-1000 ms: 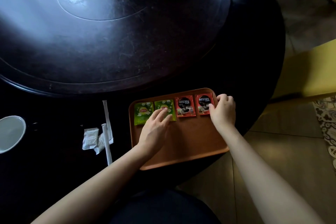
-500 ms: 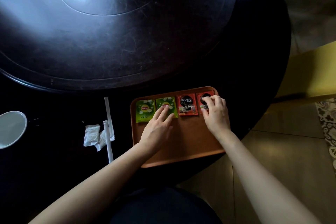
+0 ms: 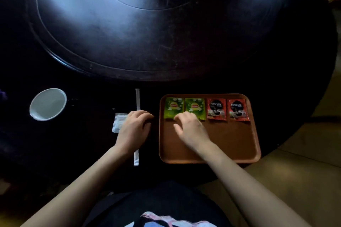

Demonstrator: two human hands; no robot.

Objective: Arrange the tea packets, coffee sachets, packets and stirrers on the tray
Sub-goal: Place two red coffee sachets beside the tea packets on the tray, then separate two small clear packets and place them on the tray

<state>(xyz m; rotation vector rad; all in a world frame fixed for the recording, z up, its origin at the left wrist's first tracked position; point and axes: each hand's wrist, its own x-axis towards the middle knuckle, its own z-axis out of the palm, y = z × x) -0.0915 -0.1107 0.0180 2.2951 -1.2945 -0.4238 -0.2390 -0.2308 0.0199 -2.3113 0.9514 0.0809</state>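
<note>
Head view showed the orange tray (image 3: pixel 230 145) at five o'clock on the dark table (image 3: pixel 166 42), two green tea packets (image 3: pixel 184 107) and two red coffee sachets (image 3: pixel 227 109) lining its twelve-o'clock edge. Right hand (image 3: pixel 190 129) rested fingers loosely spread on the tea packets, grasping nothing; left hand (image 3: pixel 133 129), curled over white packets (image 3: pixel 118 124) and stirrers (image 3: pixel 137 101) at nine o'clock, grip unclear.

Dark table (image 3: pixel 166 42): tray (image 3: pixel 208 156), stirrers (image 3: pixel 137 99), cup (image 3: pixel 48 104).

Sachets (image 3: pixel 205 109) on tray (image 3: pixel 230 142) (far edge)
</note>
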